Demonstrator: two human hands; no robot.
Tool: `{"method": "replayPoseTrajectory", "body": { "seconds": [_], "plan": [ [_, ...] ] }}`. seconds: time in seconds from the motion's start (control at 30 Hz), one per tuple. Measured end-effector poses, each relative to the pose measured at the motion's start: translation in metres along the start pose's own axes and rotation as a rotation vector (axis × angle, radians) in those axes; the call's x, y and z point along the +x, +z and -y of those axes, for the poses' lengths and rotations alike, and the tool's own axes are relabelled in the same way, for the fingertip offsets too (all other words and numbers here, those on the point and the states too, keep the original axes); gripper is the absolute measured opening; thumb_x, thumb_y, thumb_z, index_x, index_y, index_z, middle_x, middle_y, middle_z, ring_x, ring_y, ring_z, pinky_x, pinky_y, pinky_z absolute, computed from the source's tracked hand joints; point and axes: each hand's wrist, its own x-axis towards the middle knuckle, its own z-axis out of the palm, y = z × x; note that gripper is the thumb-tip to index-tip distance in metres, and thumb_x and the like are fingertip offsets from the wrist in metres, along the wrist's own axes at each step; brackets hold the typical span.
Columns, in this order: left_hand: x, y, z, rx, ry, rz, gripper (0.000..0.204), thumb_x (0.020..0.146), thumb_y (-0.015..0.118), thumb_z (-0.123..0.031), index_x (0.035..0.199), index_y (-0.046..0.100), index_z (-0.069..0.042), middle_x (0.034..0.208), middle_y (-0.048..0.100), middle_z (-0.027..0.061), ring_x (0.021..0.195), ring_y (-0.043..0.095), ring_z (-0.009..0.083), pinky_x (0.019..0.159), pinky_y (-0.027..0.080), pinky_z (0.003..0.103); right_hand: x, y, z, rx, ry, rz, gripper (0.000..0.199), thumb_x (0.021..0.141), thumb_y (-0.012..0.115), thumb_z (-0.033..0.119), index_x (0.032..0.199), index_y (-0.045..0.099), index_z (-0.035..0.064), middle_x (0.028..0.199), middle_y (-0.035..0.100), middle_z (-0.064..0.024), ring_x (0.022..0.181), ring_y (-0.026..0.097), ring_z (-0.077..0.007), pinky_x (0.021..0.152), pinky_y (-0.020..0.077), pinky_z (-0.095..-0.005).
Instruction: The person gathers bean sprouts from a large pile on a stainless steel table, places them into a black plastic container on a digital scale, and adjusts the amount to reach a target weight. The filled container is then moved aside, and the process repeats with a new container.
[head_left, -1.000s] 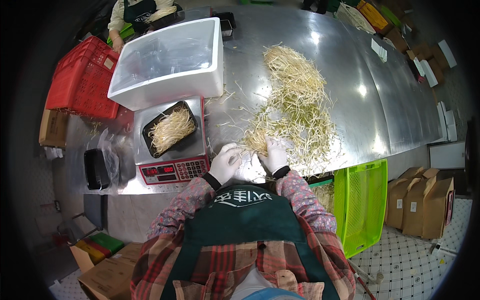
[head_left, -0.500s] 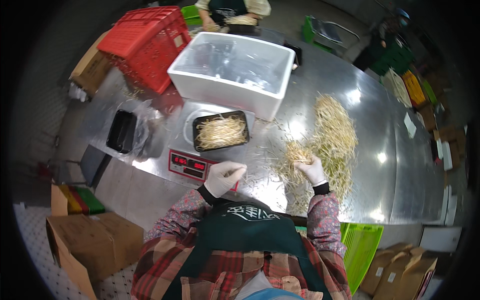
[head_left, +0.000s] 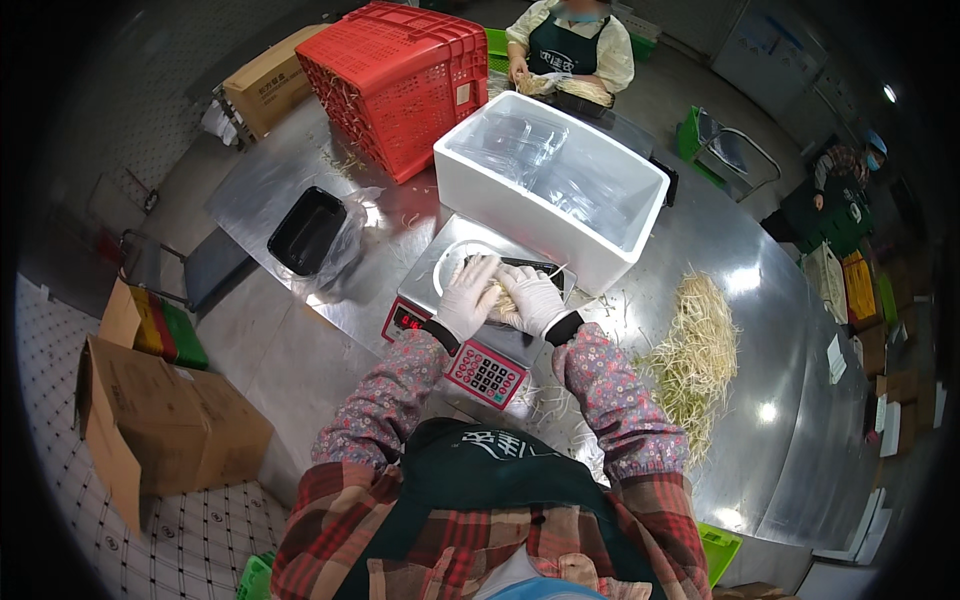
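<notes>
Both my hands, in white gloves, are over the black tray (head_left: 553,268) on the digital scale (head_left: 487,375). Pale bean sprouts (head_left: 500,303) show between them; most of the tray and its contents is hidden under the gloves. My left hand (head_left: 468,298) lies across the tray's left part, fingers stretched out and touching the sprouts. My right hand (head_left: 535,298) bends its fingers around the sprouts from the right. A long heap of loose bean sprouts (head_left: 700,360) lies on the metal table (head_left: 770,330) to the right.
Behind the scale stands a white foam box (head_left: 550,205) with clear plastic packs inside. A red crate (head_left: 410,95) is farther left. An empty black tray (head_left: 307,230) sits on clear plastic at left. Across the table a co-worker (head_left: 570,50) handles sprouts. Cardboard boxes (head_left: 170,410) stand on the floor.
My right hand has carried its clump of sprouts from the heap left to the tray on the scale. My left hand has moved forward onto the tray. The view has turned and shifted.
</notes>
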Motion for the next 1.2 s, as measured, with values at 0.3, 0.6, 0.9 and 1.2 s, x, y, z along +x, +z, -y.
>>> {"method": "replayPoseTrajectory", "body": {
  "seconds": [0.3, 0.6, 0.9, 1.2],
  "plan": [
    [0.005, -0.029, -0.014, -0.163, -0.007, 0.075, 0.055, 0.095, 0.056, -0.017, 0.147, 0.040, -0.005, 0.152, 0.036, 0.0193, 0.143, 0.032, 0.0314, 0.118, 0.021, 0.043, -0.012, -0.045, -0.020, 0.451, 0.113, 0.060, 0.097, 0.067, 0.082, 0.023, 0.149, 0.033, 0.0070, 0.143, 0.044, -0.0249, 0.134, 0.041, -0.0385, 0.113, 0.0322, -0.0409],
    [0.022, -0.107, 0.068, -0.383, -0.556, -0.028, 0.075, 0.096, 0.059, -0.032, 0.147, 0.024, 0.011, 0.147, 0.038, 0.0294, 0.139, 0.037, 0.0323, 0.112, 0.033, 0.036, -0.076, -0.087, -0.079, 0.572, 0.410, -0.166, 0.092, 0.073, 0.086, 0.027, 0.149, 0.037, 0.0075, 0.146, 0.043, -0.0192, 0.137, 0.040, -0.0310, 0.111, 0.0350, -0.0411],
    [0.023, -0.010, -0.033, 0.324, 0.225, 0.315, 0.081, 0.085, 0.062, -0.055, 0.137, 0.042, 0.005, 0.130, 0.052, 0.0245, 0.126, 0.045, 0.0405, 0.110, 0.030, 0.050, -0.021, -0.062, -0.030, -0.165, 0.320, 0.245, 0.096, 0.060, 0.086, 0.043, 0.142, 0.048, 0.0127, 0.139, 0.049, -0.0254, 0.127, 0.050, -0.0403, 0.102, 0.0447, -0.0442],
    [0.040, -0.007, -0.023, 0.346, 0.177, 0.451, 0.078, 0.086, 0.064, -0.053, 0.139, 0.043, 0.000, 0.124, 0.053, 0.0230, 0.115, 0.052, 0.0377, 0.097, 0.044, 0.046, -0.048, -0.049, -0.053, 0.026, 0.337, 0.049, 0.016, 0.079, 0.070, 0.023, 0.085, 0.074, 0.0093, 0.079, 0.069, -0.0160, 0.077, 0.068, -0.0343, 0.072, 0.0537, -0.0435]
  ]
}}
